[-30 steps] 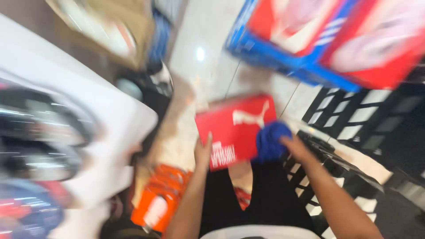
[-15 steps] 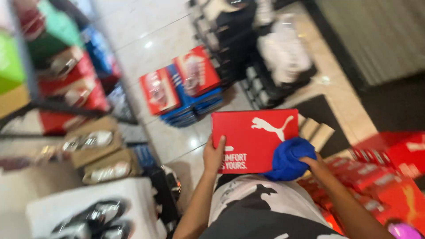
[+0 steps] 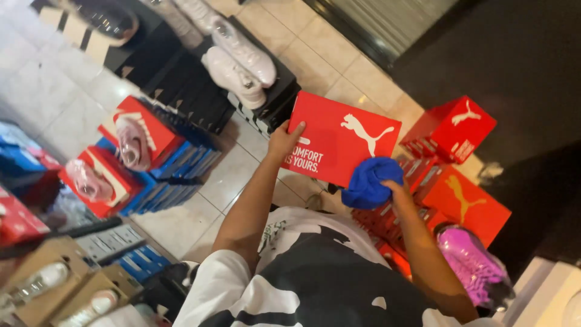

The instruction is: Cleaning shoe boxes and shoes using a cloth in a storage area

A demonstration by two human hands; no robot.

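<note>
Box: red shoebox [image 3: 339, 140] held in the air above the tiled floor [image 3: 242, 169].
Left hand [image 3: 283, 140]: grip clamped on its left edge.
Right hand [image 3: 396, 192]: grip closed on blue cloth [image 3: 369, 181] at the lower edge.

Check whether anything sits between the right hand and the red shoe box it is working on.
Yes. A blue cloth is bunched under the right hand, between it and the lid of the red shoe box. The left hand grips the box's left edge directly, with nothing between.

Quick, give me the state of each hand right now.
Left hand: gripping the edge of the red shoebox.
Right hand: holding a blue cloth against the box.
</note>
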